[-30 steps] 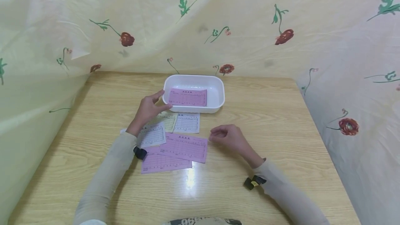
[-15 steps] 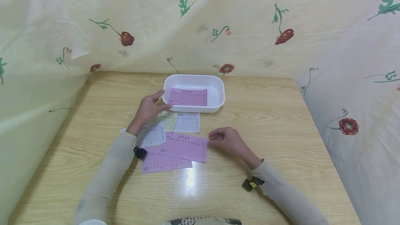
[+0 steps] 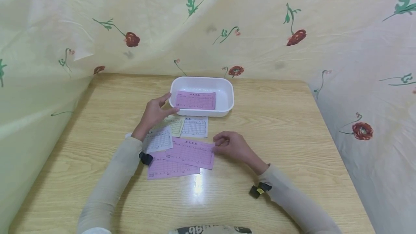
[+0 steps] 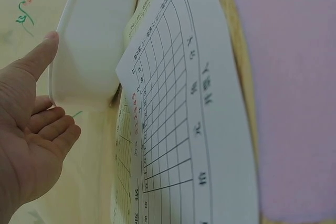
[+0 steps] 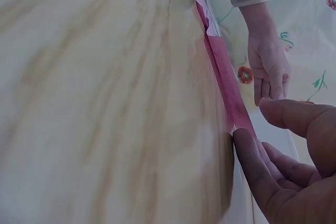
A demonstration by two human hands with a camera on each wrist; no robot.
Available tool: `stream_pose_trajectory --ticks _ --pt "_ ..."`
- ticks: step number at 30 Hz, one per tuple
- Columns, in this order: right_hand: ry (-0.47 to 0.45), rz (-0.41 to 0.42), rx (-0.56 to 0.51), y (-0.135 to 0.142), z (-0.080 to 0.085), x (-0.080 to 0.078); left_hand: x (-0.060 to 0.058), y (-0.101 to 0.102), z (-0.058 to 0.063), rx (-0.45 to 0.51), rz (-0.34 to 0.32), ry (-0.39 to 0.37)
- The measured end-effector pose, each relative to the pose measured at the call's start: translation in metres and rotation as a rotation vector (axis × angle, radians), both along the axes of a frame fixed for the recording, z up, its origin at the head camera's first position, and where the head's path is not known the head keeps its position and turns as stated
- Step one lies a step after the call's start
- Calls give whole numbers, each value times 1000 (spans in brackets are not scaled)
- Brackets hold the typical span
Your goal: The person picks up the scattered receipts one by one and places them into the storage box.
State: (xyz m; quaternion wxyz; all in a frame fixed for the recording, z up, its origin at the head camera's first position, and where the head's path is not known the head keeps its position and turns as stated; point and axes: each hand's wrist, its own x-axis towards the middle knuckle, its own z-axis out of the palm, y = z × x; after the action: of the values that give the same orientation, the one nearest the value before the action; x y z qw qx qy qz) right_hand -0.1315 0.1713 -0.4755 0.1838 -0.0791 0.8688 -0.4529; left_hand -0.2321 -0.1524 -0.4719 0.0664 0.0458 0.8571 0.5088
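My left hand [image 3: 154, 113] holds the left end of a white plastic tub [image 3: 224, 111], thumb and forefinger at its rim. In the left wrist view its other fingers curl below the rim. A pink printed slip [image 3: 195, 101] lies in the tub. My right hand [image 3: 232, 147] is at the right edge of the upper pink slip [image 3: 190, 153] on the table. In the right wrist view one fingertip [image 5: 242, 139] touches that edge, with another digit raised apart. A second pink slip [image 3: 172, 170] lies partly under the first.
White printed slips [image 3: 195, 127] and a yellowish slip [image 3: 177, 125] lie between the tub and the pink ones. Another white slip [image 3: 159, 140] sits by the left wrist. The wooden table [image 3: 276, 111] meets a flowered curtain [image 3: 260, 24] at the back and sides.
My right hand has slid a little left, its fingertips now at the upper pink slip's edge, which has shifted slightly left. The left hand stays on the tub.
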Motion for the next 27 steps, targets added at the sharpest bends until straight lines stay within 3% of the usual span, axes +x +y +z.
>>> stream_pose_trajectory --ticks 11,18,27 --pt "2 8 29 -8 -1 -5 -2 0 0 14 2 -18" --pt "59 -19 64 -7 -1 -8 -3 0 1 11 -3 -15" --pt "23 -95 -41 -6 -1 -13 -2 0 2 12 1 -13"
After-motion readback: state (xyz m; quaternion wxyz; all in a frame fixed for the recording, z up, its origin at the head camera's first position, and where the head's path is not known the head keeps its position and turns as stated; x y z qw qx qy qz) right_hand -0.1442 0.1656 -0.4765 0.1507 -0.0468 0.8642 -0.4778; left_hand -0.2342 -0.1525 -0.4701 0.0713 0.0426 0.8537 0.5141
